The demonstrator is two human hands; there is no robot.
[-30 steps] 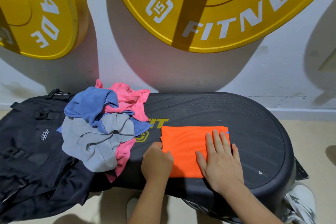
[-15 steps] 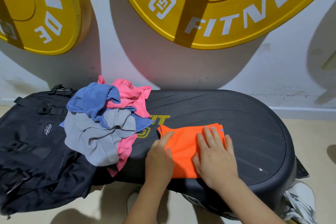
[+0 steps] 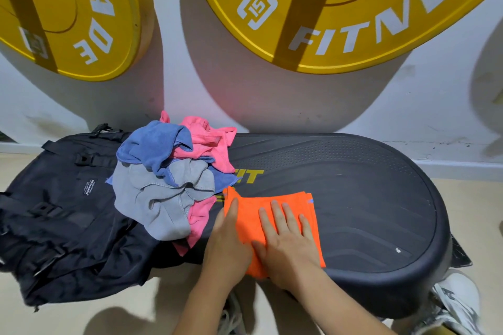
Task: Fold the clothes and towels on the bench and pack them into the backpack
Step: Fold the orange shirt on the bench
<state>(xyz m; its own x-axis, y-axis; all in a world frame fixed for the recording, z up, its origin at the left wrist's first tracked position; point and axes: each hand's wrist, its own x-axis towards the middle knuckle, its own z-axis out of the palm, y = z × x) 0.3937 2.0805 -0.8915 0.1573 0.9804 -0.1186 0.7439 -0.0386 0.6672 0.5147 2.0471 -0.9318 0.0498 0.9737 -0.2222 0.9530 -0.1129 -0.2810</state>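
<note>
A folded orange towel point(image 3: 253, 209) lies on the black bench point(image 3: 353, 187), near its front edge. My right hand point(image 3: 288, 242) presses flat on it with straight, spread fingers. My left hand point(image 3: 226, 239) grips the towel's left edge, thumb on top, and that edge is lifted and bunched. Left of the towel sits a loose pile of cloths: blue point(image 3: 155, 144), pink point(image 3: 206, 141) and grey point(image 3: 160, 198). The pile partly rests on the black backpack point(image 3: 60, 215), which lies flat at the bench's left end.
Two large yellow weight plates point(image 3: 340, 8) lean on the white wall behind the bench. The right half of the bench carries nothing. White shoes point(image 3: 457, 304) stand on the beige floor at the lower right.
My left hand has gone from beside the towel onto its left edge and lifted it rightward. The towel has narrowed and shifted a little. My right hand stays pressed on it.
</note>
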